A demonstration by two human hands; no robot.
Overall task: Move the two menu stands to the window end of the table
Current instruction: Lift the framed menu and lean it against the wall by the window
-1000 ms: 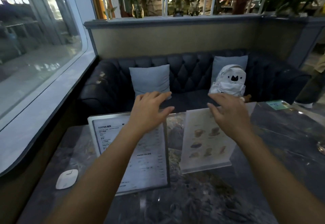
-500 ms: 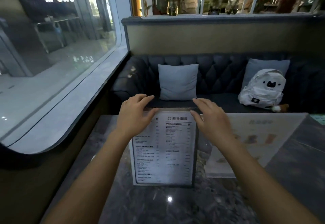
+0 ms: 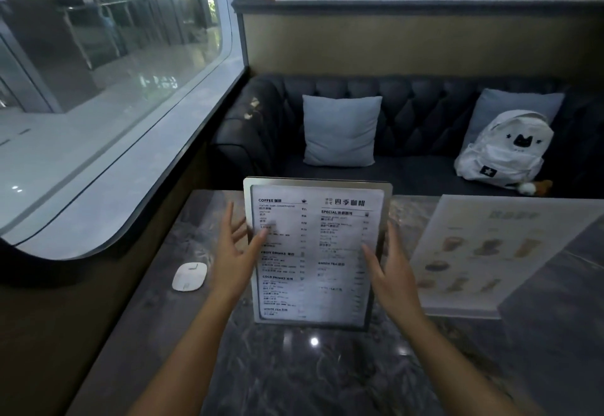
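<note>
I count 2 menu stands on the worktop. The framed menu stand is upright near the window-side edge, approx. midway along it. The clear menu stand, w/ drink pictures, is to its right, apart from it. My left hand is at the frame's left side, fingers spread apart, thumb in front of the page; contact I cannot tell. My right hand is at the right side, fingers also apart, not clamped. 1 white flat device lies close to the window edge. Behind on the sofa: 2 cushions, 1 white backpack.
</note>
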